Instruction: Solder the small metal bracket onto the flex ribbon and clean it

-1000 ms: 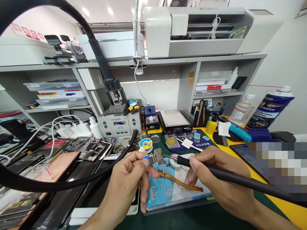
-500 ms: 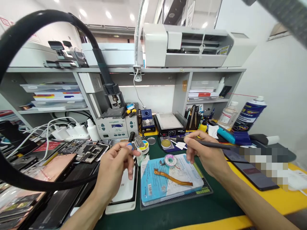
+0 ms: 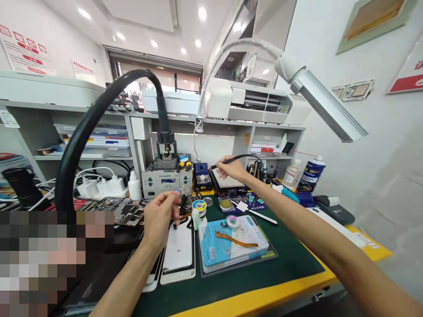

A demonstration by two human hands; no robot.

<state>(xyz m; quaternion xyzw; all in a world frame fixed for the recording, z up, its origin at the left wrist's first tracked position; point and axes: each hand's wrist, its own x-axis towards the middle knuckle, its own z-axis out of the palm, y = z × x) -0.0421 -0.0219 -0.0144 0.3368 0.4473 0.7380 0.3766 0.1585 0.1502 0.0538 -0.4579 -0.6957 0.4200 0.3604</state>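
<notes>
My left hand (image 3: 158,215) is pinched on a small silvery part with a blue bit (image 3: 180,191), over the phones at the left. Too little of that part shows to name it. My right hand (image 3: 229,169) is stretched far forward, closed round a black soldering iron (image 3: 214,167) whose cable curves back over the hand. Its front end points left, close to the blue soldering iron holder (image 3: 201,169). Below the hands, an orange flex cable (image 3: 236,240) and a solder wick spool (image 3: 233,221) lie on a blue and white package (image 3: 216,255).
A white-backed phone (image 3: 178,251) lies left of the package. Behind it stand a solder spool (image 3: 199,205) and a rework station (image 3: 167,181). A heating plate (image 3: 228,180) sits under my right hand. A black hose (image 3: 79,132) arches at the left; a spray can (image 3: 310,175) stands right.
My right hand has moved forward and left with the soldering iron, towards the holder. My left hand keeps its pinch on the small part. The camera view has shifted and shows more ceiling.
</notes>
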